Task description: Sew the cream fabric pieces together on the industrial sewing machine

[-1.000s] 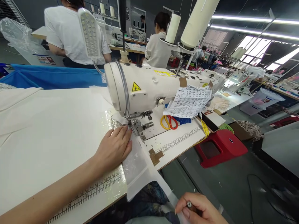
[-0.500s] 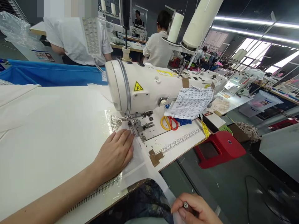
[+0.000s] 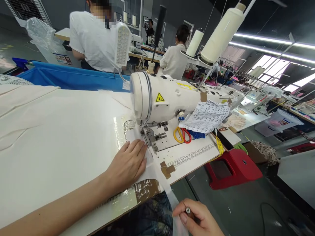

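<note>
My left hand (image 3: 130, 162) lies flat, fingers stretched out, on thin white fabric (image 3: 148, 172) just in front of the sewing machine's needle area (image 3: 143, 130). The fabric runs under the presser foot, and a narrow strip hangs over the table edge. Low in the view, my right hand (image 3: 197, 216) is closed, pinching the strip (image 3: 176, 205) between thumb and forefinger. A slim tool with a round metal tip (image 3: 188, 210) pokes out of the same hand; its kind is hidden by the fingers. The white sewing machine (image 3: 162, 95) stands beyond my left hand.
Yellow-and-red-handled scissors (image 3: 182, 135) lie right of the needle area, near a handwritten paper (image 3: 205, 114). A phone (image 3: 225, 139) and yellow tape measure (image 3: 219, 144) sit at the table edge. Below is a red stool (image 3: 233, 168). White cloth (image 3: 14, 111) covers the left; co-workers sit behind.
The camera view has shifted, so the machine appears farther right and lower. My right hand appears farther left, still gripping the strip. Slightly more fabric shows beyond the presser foot.
</note>
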Action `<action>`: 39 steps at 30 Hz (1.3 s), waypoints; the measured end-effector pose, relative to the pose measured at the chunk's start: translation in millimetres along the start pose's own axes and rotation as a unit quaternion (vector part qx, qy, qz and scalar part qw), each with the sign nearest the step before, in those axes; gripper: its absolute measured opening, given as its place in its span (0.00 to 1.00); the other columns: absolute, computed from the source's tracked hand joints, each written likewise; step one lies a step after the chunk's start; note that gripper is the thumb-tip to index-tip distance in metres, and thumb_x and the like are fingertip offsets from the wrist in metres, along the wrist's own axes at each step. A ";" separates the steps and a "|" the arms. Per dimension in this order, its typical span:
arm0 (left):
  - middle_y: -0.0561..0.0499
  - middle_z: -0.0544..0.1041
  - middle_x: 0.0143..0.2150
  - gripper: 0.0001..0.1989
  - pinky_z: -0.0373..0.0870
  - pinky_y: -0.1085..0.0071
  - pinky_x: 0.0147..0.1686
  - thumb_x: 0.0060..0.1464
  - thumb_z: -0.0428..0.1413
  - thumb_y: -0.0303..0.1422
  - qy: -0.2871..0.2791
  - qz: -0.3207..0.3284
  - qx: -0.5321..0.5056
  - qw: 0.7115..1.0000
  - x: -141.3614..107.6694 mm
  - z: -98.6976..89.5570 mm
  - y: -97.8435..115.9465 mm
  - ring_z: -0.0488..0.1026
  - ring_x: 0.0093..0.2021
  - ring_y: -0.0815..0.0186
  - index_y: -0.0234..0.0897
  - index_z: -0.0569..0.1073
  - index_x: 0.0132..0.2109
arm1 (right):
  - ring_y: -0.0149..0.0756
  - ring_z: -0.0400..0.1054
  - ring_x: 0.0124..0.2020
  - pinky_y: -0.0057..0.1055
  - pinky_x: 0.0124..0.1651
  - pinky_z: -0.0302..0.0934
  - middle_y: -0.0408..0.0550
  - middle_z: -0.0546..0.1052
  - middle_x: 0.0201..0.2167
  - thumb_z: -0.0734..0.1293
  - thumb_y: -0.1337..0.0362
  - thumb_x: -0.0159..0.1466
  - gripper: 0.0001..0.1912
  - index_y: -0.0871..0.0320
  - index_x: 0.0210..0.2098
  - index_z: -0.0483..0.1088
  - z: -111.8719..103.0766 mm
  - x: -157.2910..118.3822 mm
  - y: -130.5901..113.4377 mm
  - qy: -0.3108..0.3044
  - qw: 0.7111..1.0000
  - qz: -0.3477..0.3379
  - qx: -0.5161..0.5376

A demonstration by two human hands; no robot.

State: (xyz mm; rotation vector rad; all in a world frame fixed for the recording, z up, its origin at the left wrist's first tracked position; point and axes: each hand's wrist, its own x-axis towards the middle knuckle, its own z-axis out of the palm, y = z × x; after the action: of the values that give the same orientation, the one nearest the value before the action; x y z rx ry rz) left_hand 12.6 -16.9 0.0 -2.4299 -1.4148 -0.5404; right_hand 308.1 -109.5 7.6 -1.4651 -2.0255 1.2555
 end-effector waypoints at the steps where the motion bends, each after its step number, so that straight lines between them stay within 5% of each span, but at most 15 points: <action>1: 0.36 0.76 0.57 0.21 0.66 0.51 0.58 0.67 0.43 0.33 0.000 0.000 -0.003 1.000 0.0 -0.2 0.2 0.69 0.59 0.49 0.29 0.74 0.56 | 0.36 0.62 0.28 0.29 0.33 0.58 0.48 0.74 0.28 0.59 0.42 0.72 0.27 0.53 0.42 0.82 0.1 1.7 0.1 0.000 1.000 -0.003 0.001; 11: 0.37 0.76 0.56 0.21 0.66 0.52 0.57 0.68 0.43 0.33 0.009 0.004 0.004 1.000 -0.4 -0.3 -0.7 0.69 0.59 0.49 0.27 0.73 0.56 | 0.31 0.54 0.24 0.28 0.28 0.48 0.40 0.62 0.23 0.62 0.47 0.71 0.23 0.59 0.42 0.79 3.9 28.6 -16.9 -0.001 0.994 -0.025 0.105; 20: 0.36 0.76 0.54 0.21 0.67 0.54 0.56 0.68 0.42 0.34 0.037 0.008 -0.006 0.999 0.0 1.8 -1.8 0.69 0.58 0.49 0.26 0.74 0.56 | 0.30 0.52 0.22 0.27 0.26 0.46 0.37 0.59 0.21 0.62 0.58 0.72 0.15 0.59 0.43 0.78 3.9 48.7 -26.5 0.029 0.993 -0.074 0.083; 29: 0.35 0.76 0.45 0.20 0.68 0.53 0.49 0.65 0.44 0.31 0.055 0.011 0.038 0.998 8.0 -1.0 -0.8 0.70 0.48 0.48 0.24 0.76 0.52 | 0.29 0.57 0.23 0.26 0.29 0.53 0.36 0.61 0.20 0.61 0.61 0.72 0.13 0.58 0.45 0.76 3.6 62.6 -34.6 0.066 0.991 -0.097 0.057; 33: 0.35 0.76 0.42 0.19 0.68 0.55 0.42 0.61 0.46 0.26 0.041 0.020 0.079 0.996 11.8 -1.6 -3.7 0.70 0.43 0.49 0.22 0.76 0.52 | 0.29 0.65 0.21 0.25 0.27 0.60 0.36 0.63 0.24 0.62 0.54 0.73 0.16 0.57 0.49 0.74 9.5 64.2 -33.4 0.043 0.991 -0.041 0.121; 36: 0.35 0.77 0.43 0.18 0.68 0.55 0.42 0.60 0.46 0.24 0.030 0.023 0.072 0.997 11.6 -3.6 -7.8 0.70 0.44 0.49 0.23 0.76 0.52 | 0.33 0.72 0.21 0.27 0.25 0.65 0.37 0.67 0.25 0.65 0.42 0.69 0.25 0.57 0.51 0.70 24.6 62.2 -33.3 0.010 0.963 0.021 0.267; 39: 0.34 0.77 0.46 0.19 0.67 0.54 0.43 0.61 0.46 0.25 0.022 0.019 0.054 0.998 9.7 -6.3 -11.7 0.70 0.48 0.47 0.25 0.76 0.52 | 0.38 0.76 0.21 0.31 0.28 0.68 0.39 0.73 0.23 0.70 0.37 0.62 0.32 0.58 0.50 0.66 49.2 57.9 -34.3 -0.034 0.892 0.061 0.446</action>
State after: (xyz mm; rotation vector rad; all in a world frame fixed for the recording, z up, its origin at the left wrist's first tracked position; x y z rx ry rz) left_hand 5.6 -6.4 10.6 -2.3401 -1.3420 -0.4913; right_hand 229.9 -83.1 -4.0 -1.0792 -1.0814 1.9353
